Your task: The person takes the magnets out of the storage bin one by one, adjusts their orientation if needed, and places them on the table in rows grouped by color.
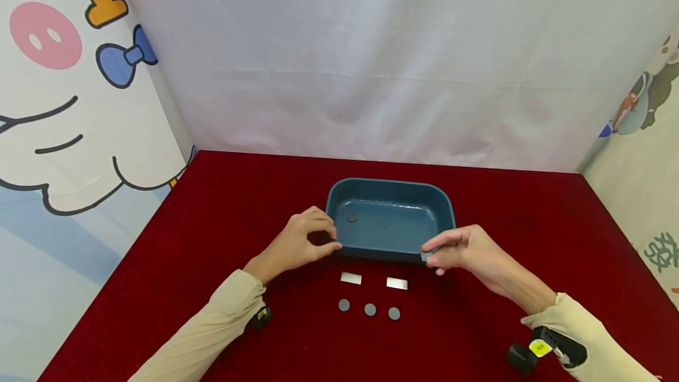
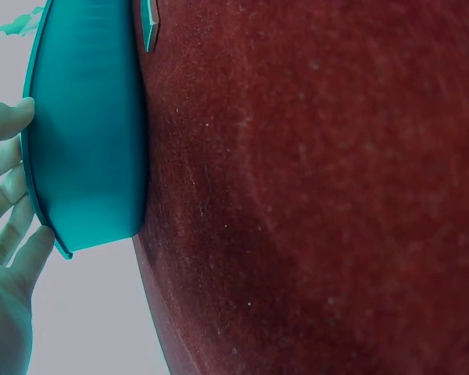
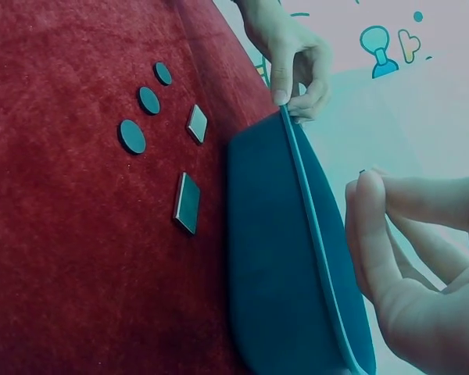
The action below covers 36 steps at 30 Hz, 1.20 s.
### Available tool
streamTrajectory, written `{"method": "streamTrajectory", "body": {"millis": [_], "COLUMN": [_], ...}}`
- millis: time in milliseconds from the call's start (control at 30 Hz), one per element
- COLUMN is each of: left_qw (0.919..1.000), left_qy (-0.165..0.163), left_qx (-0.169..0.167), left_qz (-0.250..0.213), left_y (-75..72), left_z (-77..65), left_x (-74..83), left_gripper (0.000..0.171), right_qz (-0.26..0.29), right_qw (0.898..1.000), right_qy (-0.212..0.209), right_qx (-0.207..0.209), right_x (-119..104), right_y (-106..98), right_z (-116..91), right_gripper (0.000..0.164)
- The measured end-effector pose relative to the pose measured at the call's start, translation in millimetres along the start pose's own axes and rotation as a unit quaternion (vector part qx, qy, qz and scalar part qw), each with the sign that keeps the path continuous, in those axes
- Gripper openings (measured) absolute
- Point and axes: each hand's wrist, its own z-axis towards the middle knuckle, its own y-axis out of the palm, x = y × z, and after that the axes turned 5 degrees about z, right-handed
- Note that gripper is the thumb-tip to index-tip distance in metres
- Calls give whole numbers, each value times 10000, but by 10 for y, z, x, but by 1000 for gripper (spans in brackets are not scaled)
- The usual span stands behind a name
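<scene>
A blue plastic basin [image 1: 392, 252] stands on the red cloth, with a small grey disc [image 1: 352, 217] lying inside near its left end. My left hand [image 1: 303, 239] holds the rim at the front left corner, thumb and fingers curved about it. Over the front right corner, my right hand [image 1: 460, 248] pinches a small flat grey piece [image 1: 426, 256] between thumb and fingers; they hide most of it. In front of the basin lie two silvery rectangular plates [image 1: 351, 278] [image 1: 396, 283]. Closer to me sit three round grey discs [image 1: 369, 309] in a row.
Red cloth [image 1: 254, 193] covers the table. A white curtain [image 1: 382, 63] hangs behind it. Printed cartoon panels stand at the left [image 1: 79, 105] and right [image 1: 636, 193] sides.
</scene>
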Motion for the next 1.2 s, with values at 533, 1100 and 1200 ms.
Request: {"method": "streamTrajectory", "body": {"millis": [533,1100,1200], "left_qw": [10000,10000,10000], "left_qy": [15,-11,54], "left_qx": [-20,32,68], "left_qz": [-28,-23,-17], "left_y": [-1,2,3], "left_z": [-2,-7,-15], "left_x": [-5,-6,-5], "left_gripper": [13,13,14], "right_qz": [175,432,467], "right_qw": [9996,9972,9970], "right_qy": [160,411,414], "right_qx": [-163,-447,-458], "right_x": [103,380,445], "right_y": [61,75,78], "right_z": [-124,-241,-256], "right_gripper": [30,27,27]}}
